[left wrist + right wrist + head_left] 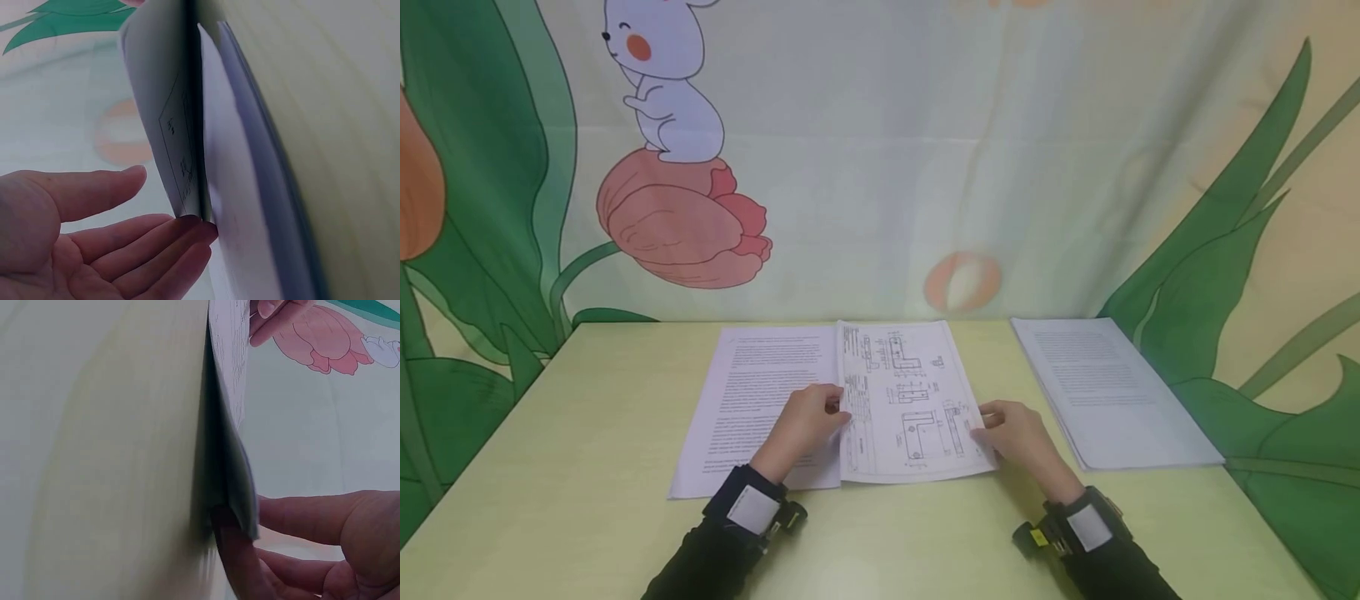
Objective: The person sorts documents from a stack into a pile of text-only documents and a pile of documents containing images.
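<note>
A white sheet with technical drawings (917, 375) lies mid-table in the head view, its left side over a stack of printed text pages (767, 400). My right hand (1018, 433) pinches its lower right edge; in the right wrist view the thumb is on one face, a finger (240, 559) behind the other, and that edge stands off the table. My left hand (808, 421) is at its left edge, above the text pages. In the left wrist view the left thumb (103, 190) stands apart from the paper, while extended fingers (156, 250) touch the sheet's edge.
Another stack of printed pages (1105, 392) lies at the right of the pale yellow table (572, 467). Behind the table hangs a curtain (865, 167) with a rabbit, flowers and leaves. Each wrist wears a dark strap with a small camera.
</note>
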A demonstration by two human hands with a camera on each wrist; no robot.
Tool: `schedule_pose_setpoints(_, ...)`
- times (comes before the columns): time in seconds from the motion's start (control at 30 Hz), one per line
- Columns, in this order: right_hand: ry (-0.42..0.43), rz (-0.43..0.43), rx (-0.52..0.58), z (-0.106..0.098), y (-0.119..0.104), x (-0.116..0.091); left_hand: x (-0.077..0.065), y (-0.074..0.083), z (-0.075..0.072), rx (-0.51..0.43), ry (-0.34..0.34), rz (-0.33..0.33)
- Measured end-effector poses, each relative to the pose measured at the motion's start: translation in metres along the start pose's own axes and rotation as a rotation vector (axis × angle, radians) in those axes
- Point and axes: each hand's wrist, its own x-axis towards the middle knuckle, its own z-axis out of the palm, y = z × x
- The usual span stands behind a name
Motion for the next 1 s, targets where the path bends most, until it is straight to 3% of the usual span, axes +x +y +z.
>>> schedule_pose_setpoints(0.3,0.008,0.009,-0.043,0.0016,0.0049,-0.0009,-0.0043,0.0037,0.0018,0.055,-0.052,0.018)
schedule_pose_setpoints(0.9,0.02,-0.07,-0.11,0.0013,0.0094,-0.0023,-0.0064,0.0088,0.0064,0.151,-0.072,0.023)
schedule_pose_setpoints(1.0,0.023,-0.084,-0.121,0.0014,0.0098,-0.0024,-0.0067,0.0095,0.0087,0.205,-0.092,0.062)
